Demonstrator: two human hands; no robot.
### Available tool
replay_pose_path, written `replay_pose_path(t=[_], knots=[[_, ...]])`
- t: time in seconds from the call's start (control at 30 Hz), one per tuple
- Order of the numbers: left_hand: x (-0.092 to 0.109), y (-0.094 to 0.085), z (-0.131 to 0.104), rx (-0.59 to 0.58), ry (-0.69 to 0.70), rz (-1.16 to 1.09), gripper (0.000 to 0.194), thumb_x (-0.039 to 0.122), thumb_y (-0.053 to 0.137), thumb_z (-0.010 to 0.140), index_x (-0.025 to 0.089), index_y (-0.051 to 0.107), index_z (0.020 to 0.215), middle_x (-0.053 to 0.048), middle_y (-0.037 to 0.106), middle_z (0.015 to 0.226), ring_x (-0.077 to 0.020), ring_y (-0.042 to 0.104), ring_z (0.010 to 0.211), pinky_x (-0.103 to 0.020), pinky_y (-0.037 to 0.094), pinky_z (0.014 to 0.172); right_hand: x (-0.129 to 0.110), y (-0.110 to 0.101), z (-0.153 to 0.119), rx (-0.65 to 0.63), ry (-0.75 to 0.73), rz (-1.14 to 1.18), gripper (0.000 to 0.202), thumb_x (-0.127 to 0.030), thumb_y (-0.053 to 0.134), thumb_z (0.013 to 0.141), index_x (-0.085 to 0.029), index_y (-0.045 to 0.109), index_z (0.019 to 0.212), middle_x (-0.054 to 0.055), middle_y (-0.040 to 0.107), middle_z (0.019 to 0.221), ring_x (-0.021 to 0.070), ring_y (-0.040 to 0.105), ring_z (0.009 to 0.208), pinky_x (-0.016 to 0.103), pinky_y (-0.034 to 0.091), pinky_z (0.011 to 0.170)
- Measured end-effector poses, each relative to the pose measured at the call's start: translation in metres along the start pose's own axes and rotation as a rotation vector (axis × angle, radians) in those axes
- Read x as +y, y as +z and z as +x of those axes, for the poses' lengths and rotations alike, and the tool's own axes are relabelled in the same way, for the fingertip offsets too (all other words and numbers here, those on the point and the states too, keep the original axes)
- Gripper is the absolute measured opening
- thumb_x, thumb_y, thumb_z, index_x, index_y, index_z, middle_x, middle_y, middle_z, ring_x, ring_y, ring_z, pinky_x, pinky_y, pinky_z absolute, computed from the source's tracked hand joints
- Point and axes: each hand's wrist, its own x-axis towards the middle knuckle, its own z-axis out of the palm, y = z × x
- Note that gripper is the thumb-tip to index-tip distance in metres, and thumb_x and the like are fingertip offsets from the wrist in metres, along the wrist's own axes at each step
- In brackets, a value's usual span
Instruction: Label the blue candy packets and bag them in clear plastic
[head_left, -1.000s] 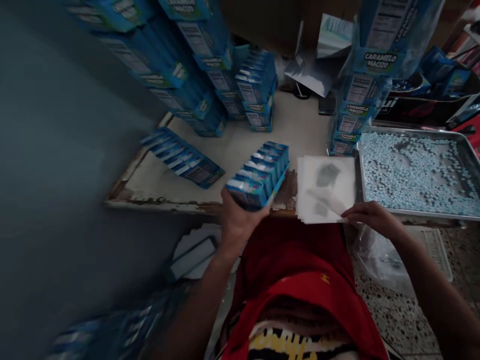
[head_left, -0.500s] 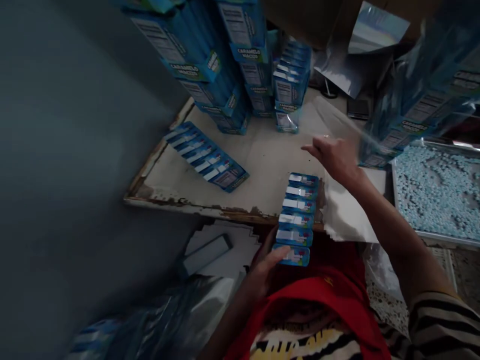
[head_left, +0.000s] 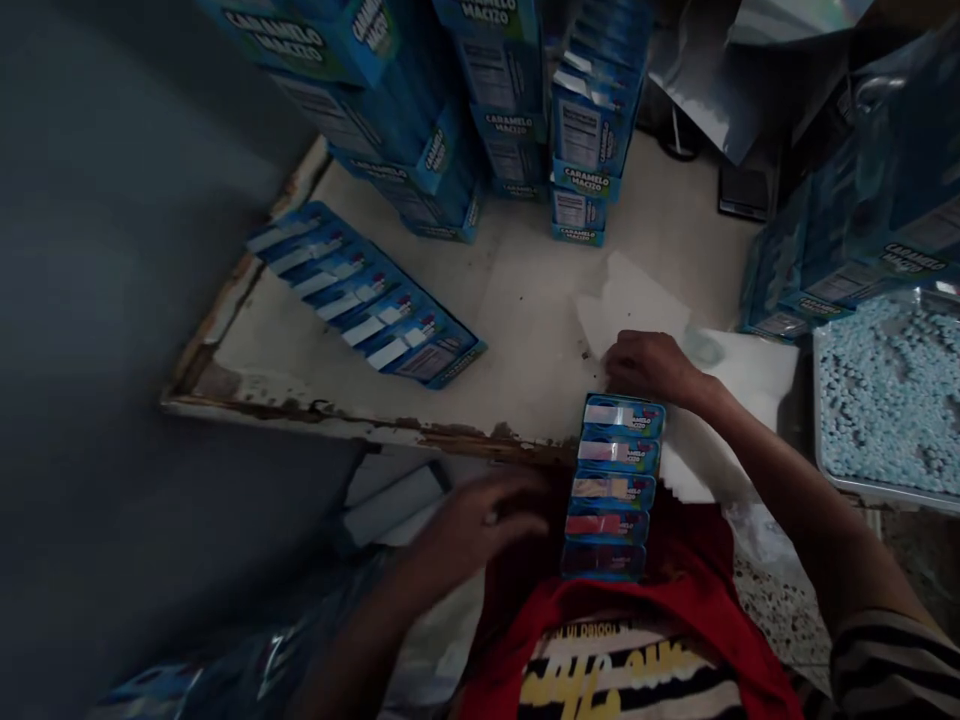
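Note:
A row of several blue packs (head_left: 613,488) lies at the table's front edge, its near end over the red apron. My left hand (head_left: 480,525) is off to the left of this row, empty, its fingers apart and a ring showing. Just beyond the far end of the row, my right hand (head_left: 646,366) is curled over the table beside a pale paper sheet (head_left: 637,290). Whether its bent fingers hold the sheet or part of a pack is hidden. Another slanted row of blue packs in a tray (head_left: 375,310) rests on the left of the table.
Tall stacks of blue boxes (head_left: 420,130) stand at the back left, a narrower stack (head_left: 592,130) beside them. Wrapped boxes (head_left: 847,250) are at the right, near a metal tray of light blue pieces (head_left: 892,390). A small dark device (head_left: 742,192) sits at the back.
My left hand has let go of the near pack and moved left. My right hand has come down and closer to the row, its fingers now curled. The view has shifted.

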Motion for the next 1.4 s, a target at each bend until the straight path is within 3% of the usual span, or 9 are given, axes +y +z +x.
replay_pose_path(t=[0.2, 0.33, 0.47, 0.63, 0.87, 1.07, 1.17, 1.27, 1.4], knots=[[0.092, -0.015, 0.097, 0.017, 0.906, 0.758, 0.026, 0.038, 0.064, 0.101, 0.029, 0.079, 0.121, -0.009, 0.076, 0.135, -0.0327, 0.063, 0.135, -0.052, 0.049, 0.12, -0.016, -0.021, 0.01, -0.103, -0.204, -0.202, 0.019, -0.009, 0.062, 0.097, -0.018, 0.079, 0.101, 0.006, 0.074, 0.104, 0.0153, 0.062, 0.082, 0.028, 0.035, 0.07], [0.133, 0.002, 0.106, 0.075, 1.019, 1.023, 0.039, 0.035, 0.063, 0.103, 0.027, 0.068, 0.141, -0.01, 0.06, 0.159, -0.0371, 0.052, 0.147, -0.064, 0.034, 0.125, -0.043, -0.045, 0.008, -0.025, -0.174, -0.409, 0.026, -0.003, 0.053, 0.096, -0.012, 0.076, 0.105, 0.012, 0.075, 0.106, 0.0176, 0.062, 0.082, 0.031, 0.038, 0.072], [0.154, 0.003, 0.079, 0.208, 1.033, 1.048, 0.035, 0.037, 0.058, 0.106, 0.027, 0.069, 0.138, -0.009, 0.071, 0.141, -0.0338, 0.057, 0.141, -0.064, 0.032, 0.124, -0.071, -0.06, -0.007, 0.118, -0.126, -0.471, 0.026, -0.006, 0.049, 0.1, -0.008, 0.073, 0.107, 0.015, 0.073, 0.099, 0.0198, 0.06, 0.084, 0.034, 0.041, 0.077], [0.129, 0.02, 0.094, 0.043, 0.879, 1.219, 0.029, 0.023, 0.056, 0.104, 0.017, 0.077, 0.085, -0.009, 0.075, 0.084, -0.0289, 0.073, 0.095, -0.053, 0.048, 0.101, -0.06, -0.048, -0.017, 0.191, -0.135, -0.509, 0.025, -0.006, 0.05, 0.099, -0.012, 0.074, 0.1, 0.014, 0.071, 0.097, 0.0226, 0.059, 0.09, 0.035, 0.039, 0.077], [0.068, 0.039, 0.121, 0.08, 0.625, 1.135, 0.014, 0.02, 0.074, 0.09, 0.018, 0.078, 0.077, -0.011, 0.075, 0.091, -0.03, 0.072, 0.093, -0.04, 0.045, 0.076, -0.009, -0.002, -0.035, 0.073, 0.024, -0.543, 0.017, -0.007, 0.058, 0.099, -0.016, 0.073, 0.099, 0.01, 0.073, 0.096, 0.0195, 0.057, 0.079, 0.035, 0.03, 0.068], [0.066, 0.033, 0.113, -0.082, 0.671, 1.083, 0.017, 0.027, 0.068, 0.099, 0.023, 0.083, 0.093, -0.006, 0.078, 0.095, -0.0244, 0.072, 0.086, -0.036, 0.044, 0.072, 0.004, 0.038, -0.074, 0.376, 0.003, -0.475, 0.024, -0.018, 0.059, 0.102, -0.019, 0.071, 0.082, 0.005, 0.07, 0.085, 0.017, 0.056, 0.075, 0.034, 0.027, 0.063], [0.067, 0.039, 0.112, 0.012, 0.764, 1.202, 0.021, 0.017, 0.062, 0.099, 0.021, 0.082, 0.092, -0.01, 0.078, 0.098, -0.0295, 0.071, 0.095, -0.041, 0.045, 0.079, 0.005, 0.05, -0.086, 0.487, 0.023, -0.448, 0.025, -0.021, 0.058, 0.103, -0.02, 0.071, 0.083, 0.004, 0.07, 0.082, 0.0159, 0.055, 0.072, 0.034, 0.027, 0.062], [0.067, 0.044, 0.114, 0.073, 0.749, 1.303, 0.023, 0.01, 0.058, 0.097, 0.018, 0.078, 0.089, -0.013, 0.077, 0.097, -0.0322, 0.07, 0.098, -0.041, 0.044, 0.076, 0.003, 0.052, -0.092, 0.525, 0.085, -0.423, 0.029, -0.023, 0.057, 0.105, -0.02, 0.07, 0.079, 0.003, 0.069, 0.076, 0.0144, 0.054, 0.067, 0.033, 0.026, 0.061], [0.074, 0.035, 0.108, -0.076, 0.728, 1.286, 0.019, 0.017, 0.058, 0.101, 0.018, 0.074, 0.091, -0.01, 0.075, 0.092, -0.028, 0.069, 0.09, -0.036, 0.038, 0.064, -0.009, 0.043, -0.095, 0.492, 0.17, -0.325, 0.033, -0.029, 0.058, 0.106, -0.02, 0.069, 0.076, 0.002, 0.071, 0.073, 0.0135, 0.056, 0.063, 0.032, 0.027, 0.06]])
